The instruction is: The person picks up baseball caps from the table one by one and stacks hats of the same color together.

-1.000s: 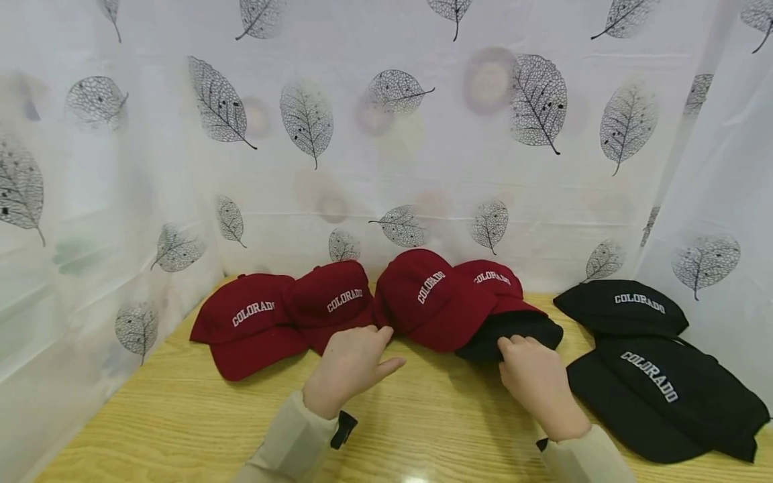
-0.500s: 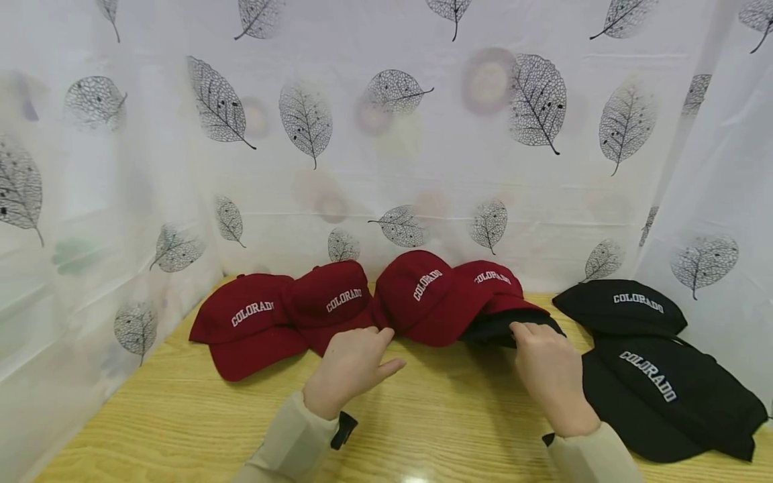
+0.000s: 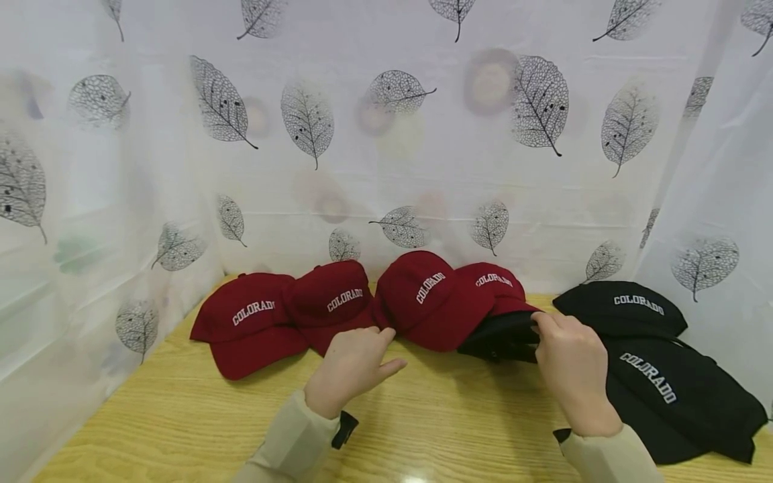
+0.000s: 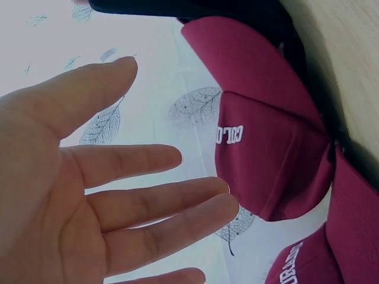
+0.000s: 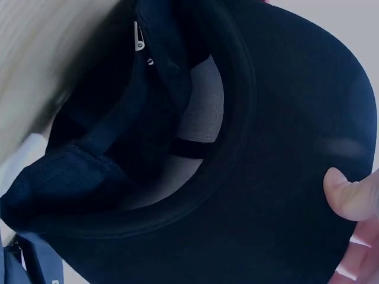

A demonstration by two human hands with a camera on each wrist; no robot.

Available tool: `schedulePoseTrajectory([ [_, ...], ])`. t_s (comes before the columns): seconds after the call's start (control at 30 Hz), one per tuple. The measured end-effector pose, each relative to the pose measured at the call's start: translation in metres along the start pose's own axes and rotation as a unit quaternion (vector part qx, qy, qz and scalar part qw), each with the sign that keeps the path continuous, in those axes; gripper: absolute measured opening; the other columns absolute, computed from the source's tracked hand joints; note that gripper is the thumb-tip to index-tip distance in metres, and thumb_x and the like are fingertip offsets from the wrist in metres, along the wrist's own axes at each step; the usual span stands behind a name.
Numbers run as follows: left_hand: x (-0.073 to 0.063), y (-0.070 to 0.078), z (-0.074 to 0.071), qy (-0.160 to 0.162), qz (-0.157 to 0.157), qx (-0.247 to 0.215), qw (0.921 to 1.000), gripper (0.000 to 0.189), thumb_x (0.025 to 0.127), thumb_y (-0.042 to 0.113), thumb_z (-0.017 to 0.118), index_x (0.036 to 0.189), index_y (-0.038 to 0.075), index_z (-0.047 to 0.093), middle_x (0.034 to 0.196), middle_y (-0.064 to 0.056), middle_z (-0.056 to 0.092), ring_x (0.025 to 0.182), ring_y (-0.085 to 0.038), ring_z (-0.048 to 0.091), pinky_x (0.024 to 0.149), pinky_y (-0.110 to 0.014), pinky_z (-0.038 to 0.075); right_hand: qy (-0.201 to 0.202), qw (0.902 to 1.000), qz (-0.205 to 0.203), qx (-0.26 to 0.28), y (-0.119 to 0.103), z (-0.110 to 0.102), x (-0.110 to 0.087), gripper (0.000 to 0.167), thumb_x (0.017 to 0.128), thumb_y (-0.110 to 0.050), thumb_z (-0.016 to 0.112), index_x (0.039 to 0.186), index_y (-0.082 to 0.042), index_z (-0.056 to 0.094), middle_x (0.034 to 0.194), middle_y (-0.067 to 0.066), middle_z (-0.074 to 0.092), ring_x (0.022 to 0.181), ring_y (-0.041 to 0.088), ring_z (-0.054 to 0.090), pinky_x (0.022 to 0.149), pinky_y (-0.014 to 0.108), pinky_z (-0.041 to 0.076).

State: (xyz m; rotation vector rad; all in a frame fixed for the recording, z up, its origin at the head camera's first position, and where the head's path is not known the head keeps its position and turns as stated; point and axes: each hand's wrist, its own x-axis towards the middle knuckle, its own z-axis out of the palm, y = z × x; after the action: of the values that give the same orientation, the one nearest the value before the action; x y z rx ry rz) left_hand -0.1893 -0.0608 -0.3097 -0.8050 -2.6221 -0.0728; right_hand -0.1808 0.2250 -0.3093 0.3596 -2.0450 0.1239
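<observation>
My right hand [image 3: 572, 369] pinches the brim of a black baseball cap [image 3: 498, 334], thumb on the brim's underside in the right wrist view. That view looks into the cap [image 5: 284, 118], with its sweatband and back strap showing. In the head view the black cap lies partly behind a red COLORADO cap [image 3: 417, 298], and a second red cap [image 3: 492, 282] sits behind. My left hand [image 3: 353, 369] hovers before another red cap [image 3: 335, 298], holding nothing. Its fingers are spread and relaxed in the left wrist view, where a red cap [image 4: 266, 160] hangs beyond the fingertips.
At the far left lies one more red cap [image 3: 253, 322]. Two black COLORADO caps, one at the back [image 3: 622, 308] and one in front [image 3: 694, 389], overlap on the right of the wooden table [image 3: 435, 422]. A leaf-print curtain [image 3: 386, 154] encloses the back and sides.
My right hand has moved right and slightly up, pulling the black cap's brim with it, and the cap has tipped so that its inside shows. My left hand has stayed in place.
</observation>
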Motion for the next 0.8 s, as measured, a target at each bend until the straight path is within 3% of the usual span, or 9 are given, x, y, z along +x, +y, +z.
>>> schedulePoseTrajectory([
  [0.3,0.0,0.0,0.001,0.006,0.0,-0.003,1.0,0.033,0.077,0.044,0.062,0.078,0.012,0.055,0.056,0.004,0.043,0.049,-0.01,0.048,0.04,-0.024,0.034,-0.007,0.9997,0.023,-0.002,-0.002,-0.015,0.008,0.015,0.067,0.012,0.066,0.081,0.007,0.064,0.072,0.018,0.061,0.057,0.031,0.051,0.052,0.041,0.043],
  [0.6,0.0,-0.001,0.001,0.005,-0.001,-0.002,1.0,0.034,0.077,0.045,0.062,0.078,0.012,0.055,0.056,0.004,0.043,0.049,-0.01,0.049,0.04,-0.024,0.035,0.04,0.9987,0.031,0.002,-0.005,-0.029,0.014,0.015,0.068,0.015,0.063,0.08,0.007,0.063,0.073,0.019,0.061,0.059,0.034,0.052,0.052,0.044,0.04],
  [0.8,-0.001,-0.001,0.001,0.007,0.0,-0.002,1.0,0.033,0.077,0.044,0.062,0.079,0.011,0.055,0.056,0.004,0.043,0.049,-0.01,0.048,0.04,-0.024,0.035,0.056,0.998,0.03,0.001,-0.008,-0.038,0.017,0.01,0.075,0.011,0.056,0.08,0.006,0.062,0.074,0.019,0.061,0.065,0.034,0.054,0.056,0.043,0.04],
])
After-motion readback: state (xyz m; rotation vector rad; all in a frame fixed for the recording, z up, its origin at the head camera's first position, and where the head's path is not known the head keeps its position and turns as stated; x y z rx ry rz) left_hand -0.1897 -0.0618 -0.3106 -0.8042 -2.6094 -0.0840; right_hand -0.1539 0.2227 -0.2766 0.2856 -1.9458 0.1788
